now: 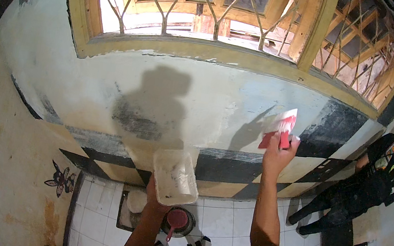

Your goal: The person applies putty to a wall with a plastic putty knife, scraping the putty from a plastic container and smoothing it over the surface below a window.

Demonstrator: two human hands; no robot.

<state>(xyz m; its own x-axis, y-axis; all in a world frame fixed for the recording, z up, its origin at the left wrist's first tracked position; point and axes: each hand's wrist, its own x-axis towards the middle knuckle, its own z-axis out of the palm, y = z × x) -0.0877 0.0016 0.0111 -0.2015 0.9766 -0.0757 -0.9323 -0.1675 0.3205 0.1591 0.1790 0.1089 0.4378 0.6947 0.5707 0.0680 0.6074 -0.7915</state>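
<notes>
My right hand (281,155) is closed on a red putty spreader (284,138), its blade smeared with white paste. It is raised in front of the wall (200,98) below the window; whether the blade touches the surface, I cannot tell. Lower and to the left, my left hand (156,199) grips a white rectangular plastic tub (162,168) by its side and underneath. White paste coats part of the tub's inside. Pale filler covers much of the wall, with dark painted squares showing through in places.
A wooden window frame with metal grilles (192,53) spans the top. On the tiled floor (215,220) below stand a red dipper (177,219) on a dark round vessel and a pale object on a dark board. Another person in dark clothes (349,196) stands at the right.
</notes>
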